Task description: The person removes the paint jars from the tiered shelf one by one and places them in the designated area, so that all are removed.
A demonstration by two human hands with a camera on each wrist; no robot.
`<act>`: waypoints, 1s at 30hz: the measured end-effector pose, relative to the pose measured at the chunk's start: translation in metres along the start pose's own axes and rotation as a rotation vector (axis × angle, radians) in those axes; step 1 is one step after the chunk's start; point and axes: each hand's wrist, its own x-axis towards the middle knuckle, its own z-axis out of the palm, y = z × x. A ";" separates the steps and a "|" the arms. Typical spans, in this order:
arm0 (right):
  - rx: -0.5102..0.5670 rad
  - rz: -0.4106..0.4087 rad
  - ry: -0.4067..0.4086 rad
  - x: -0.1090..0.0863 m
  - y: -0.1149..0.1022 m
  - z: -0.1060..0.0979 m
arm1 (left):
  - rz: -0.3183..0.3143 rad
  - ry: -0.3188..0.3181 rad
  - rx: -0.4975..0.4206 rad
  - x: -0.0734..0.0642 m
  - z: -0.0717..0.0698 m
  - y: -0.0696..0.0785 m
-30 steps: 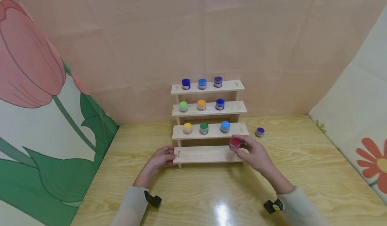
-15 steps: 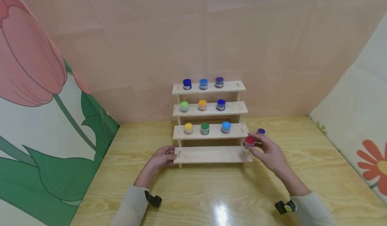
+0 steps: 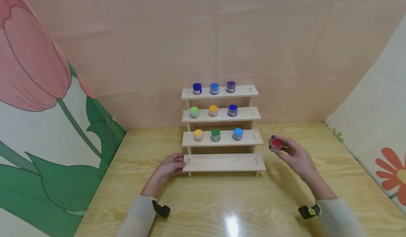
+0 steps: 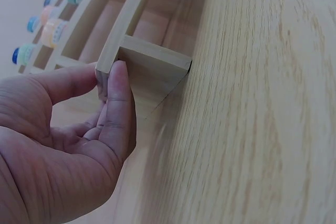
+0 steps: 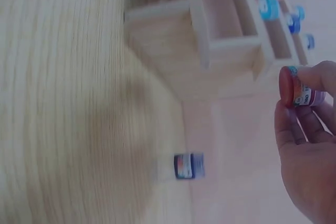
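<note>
A four-tier wooden rack stands on the table, with three small colour-lidded jars on each upper tier. The bottom tier is bare. My left hand grips that tier's left end, thumb against the end face and index finger on top. To the right of the rack, my right hand pinches a red-lidded jar above the table. The right wrist view shows the red-lidded jar tilted on its side in the fingertips. A purple-lidded jar stands on the table just behind it, partly hidden.
The wooden table ends at a pink back wall close behind the rack. Flower-printed panels close in the left and right sides. The purple-lidded jar stands alone on the table, to the right of the rack.
My right hand has carried the red-lidded jar from the bottom tier's right end out to the right, off the rack, next to the purple-lidded jar. My left hand has stayed put.
</note>
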 end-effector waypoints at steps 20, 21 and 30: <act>0.005 0.129 0.038 0.019 0.060 -0.034 | 0.003 -0.001 0.013 -0.003 0.001 0.003; 0.004 0.131 0.040 0.020 0.063 -0.035 | 0.002 -0.001 0.013 -0.004 0.001 0.003; -0.035 0.200 0.023 0.031 0.083 -0.043 | 0.002 0.004 0.009 -0.002 0.002 0.001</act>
